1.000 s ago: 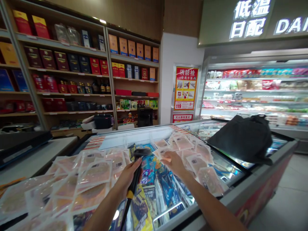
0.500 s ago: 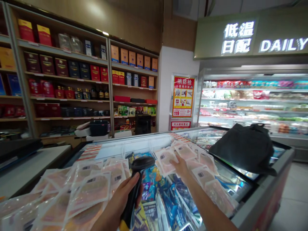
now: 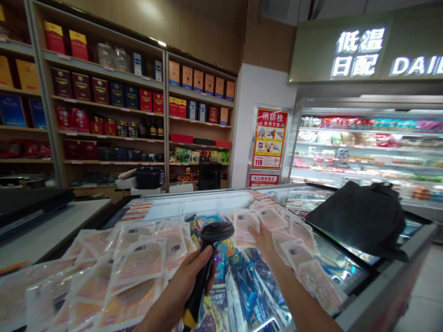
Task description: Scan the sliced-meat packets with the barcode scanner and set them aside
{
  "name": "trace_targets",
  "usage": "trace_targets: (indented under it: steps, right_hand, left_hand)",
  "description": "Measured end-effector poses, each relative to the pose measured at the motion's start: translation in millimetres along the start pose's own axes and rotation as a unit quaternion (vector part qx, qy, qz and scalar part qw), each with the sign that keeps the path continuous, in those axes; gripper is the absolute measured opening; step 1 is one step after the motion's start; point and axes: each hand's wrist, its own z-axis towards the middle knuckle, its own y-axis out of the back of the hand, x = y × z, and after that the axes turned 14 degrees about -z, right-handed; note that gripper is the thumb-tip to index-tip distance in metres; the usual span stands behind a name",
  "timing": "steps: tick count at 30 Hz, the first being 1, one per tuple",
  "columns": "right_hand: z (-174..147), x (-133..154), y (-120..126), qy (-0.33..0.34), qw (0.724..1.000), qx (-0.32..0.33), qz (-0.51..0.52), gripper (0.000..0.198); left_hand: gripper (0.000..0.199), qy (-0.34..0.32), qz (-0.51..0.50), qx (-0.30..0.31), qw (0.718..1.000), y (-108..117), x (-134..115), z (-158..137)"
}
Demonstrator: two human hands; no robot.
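Note:
My left hand point(image 3: 187, 279) is wrapped round the handle of a black and yellow barcode scanner point(image 3: 216, 232), whose head points up and to the right. Between the fingers of my right hand point(image 3: 263, 243) is the edge of a flat clear packet point(image 3: 245, 222) with a barcode label; its contents look pinkish and round. Similar packets point(image 3: 140, 263) lie overlapping in a heap at the left, and more packets point(image 3: 296, 251) lie at the right beside my right forearm. Blue snack-like bags point(image 3: 247, 288) fill the freezer below and between my hands.
The open chest freezer point(image 3: 194, 203) spreads out in front. A black bag point(image 3: 358, 219) rests on its glass lids at the right. At far left stands a counter point(image 3: 86, 214). Shelves with boxes point(image 3: 100, 91) and a lit chiller point(image 3: 367, 147) line the back.
The view has turned slightly left, so the surroundings appear further right. The packet in my right hand is more upright, its barcode facing me. The scanner stays in my left hand.

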Motion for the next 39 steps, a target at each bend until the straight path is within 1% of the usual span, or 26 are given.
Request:
trace_targets:
  steps: [3,6,8,11,13,15,18,21,24,28,30,31,34,36,38,39]
  right_hand:
    - [-4,9,0,-0.007,1.000,-0.014,-0.014,0.033]
    - [-10,22,-3,-0.004,0.999,-0.019,-0.031,0.031]
    - [-15,29,-11,0.000,1.000,0.000,-0.029,0.032]
    - [-26,38,-33,0.000,0.999,0.042,0.001,0.036]
    - [-35,42,-53,0.005,0.997,0.068,0.025,0.039]
    - [-45,46,-74,0.010,0.995,0.090,0.028,0.041]
    - [-57,54,-100,0.015,0.994,0.107,-0.019,0.043]
    - [-64,63,-116,0.029,0.988,0.110,-0.100,0.047]
    - [-66,70,-122,0.042,0.971,0.120,-0.204,0.049]
    - [-68,77,-126,0.032,0.927,0.147,-0.343,0.052]
    - [-73,81,-130,0.035,0.909,0.170,-0.380,0.051]
    - [-76,83,-133,0.045,0.904,0.184,-0.384,0.051]
    - [-83,88,-142,0.073,0.902,0.217,-0.365,0.058]
    - [-83,89,-143,0.072,0.906,0.218,-0.354,0.062]
    - [-77,86,-135,0.071,0.909,0.209,-0.353,0.062]
    - [-73,84,-128,0.074,0.909,0.198,-0.359,0.061]
  left_hand:
    - [0.032,0.001,0.008,0.003,1.000,2,0,3]
    - [0.034,-0.026,0.037,-0.035,0.998,4,-6,2]
    - [0.036,-0.053,0.065,-0.067,0.994,8,-12,-1]
    - [0.036,-0.091,0.091,-0.118,0.985,19,-23,-10]
    - [0.035,-0.100,0.097,-0.166,0.976,30,-28,-16]
    - [0.036,-0.103,0.103,-0.211,0.966,42,-33,-23]
    - [0.036,-0.121,0.100,-0.254,0.954,57,-39,-32]
    - [0.036,-0.127,0.087,-0.280,0.948,68,-47,-42]
    - [0.036,-0.128,0.091,-0.295,0.943,74,-54,-52]
    - [0.037,-0.136,0.089,-0.303,0.939,80,-59,-59]
    - [0.037,-0.133,0.090,-0.298,0.941,83,-59,-61]
    - [0.036,-0.130,0.089,-0.295,0.942,83,-59,-62]
    - [0.035,-0.124,0.088,-0.293,0.944,80,-59,-62]
    - [0.036,-0.125,0.094,-0.289,0.945,75,-58,-62]
    - [0.036,-0.133,0.102,-0.274,0.947,67,-56,-61]
    - [0.036,-0.137,0.105,-0.265,0.949,63,-54,-59]
